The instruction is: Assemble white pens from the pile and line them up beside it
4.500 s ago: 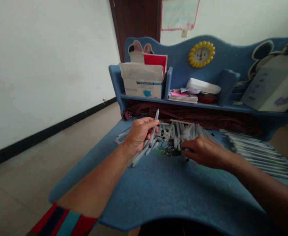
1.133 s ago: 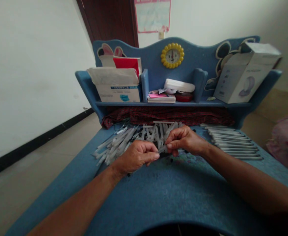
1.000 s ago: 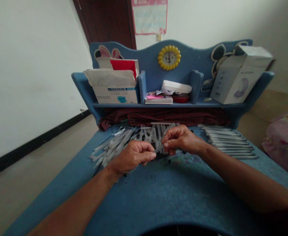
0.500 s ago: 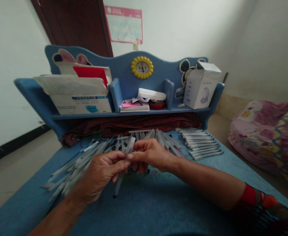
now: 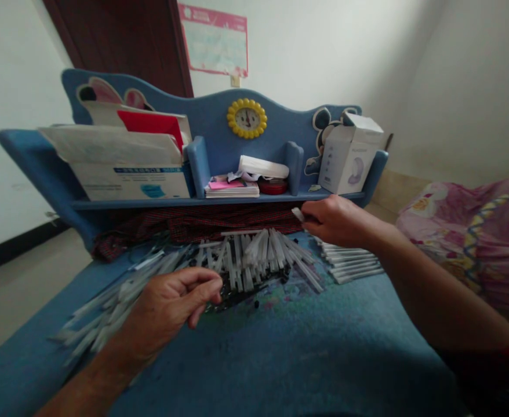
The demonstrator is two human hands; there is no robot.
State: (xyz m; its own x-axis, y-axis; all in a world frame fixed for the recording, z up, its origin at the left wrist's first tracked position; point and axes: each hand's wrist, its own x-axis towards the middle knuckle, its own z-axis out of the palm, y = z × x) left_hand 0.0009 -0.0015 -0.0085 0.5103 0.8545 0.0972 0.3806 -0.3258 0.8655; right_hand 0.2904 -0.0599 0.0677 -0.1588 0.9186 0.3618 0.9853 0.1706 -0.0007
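My left hand (image 5: 174,301) hovers over the table in front of a loose pile of whitish translucent pen tubes (image 5: 126,295). Its thumb and fingertips are drawn together, with nothing showing between them. Farther right and higher, my right hand (image 5: 337,220) is closed on a pen (image 5: 297,214); only its pale end sticks out past the fingers, and the rest is hidden. Beneath that hand lies a neat row of pens (image 5: 352,263), side by side. Between the hands are more clear tubes (image 5: 263,252), fanned out among small black parts (image 5: 257,304).
Along the table's back stands a blue shelf (image 5: 200,168) with a mask carton (image 5: 128,179), papers (image 5: 232,190) and a white box (image 5: 350,156). A dark red checked cloth (image 5: 193,223) is bunched under it. Pink flowered fabric (image 5: 437,226) is at the right.
My hands have parted. The right hand has moved right and away from me with the pen, over the neat row. My left hand has stayed near the pile. The view has shifted slightly.
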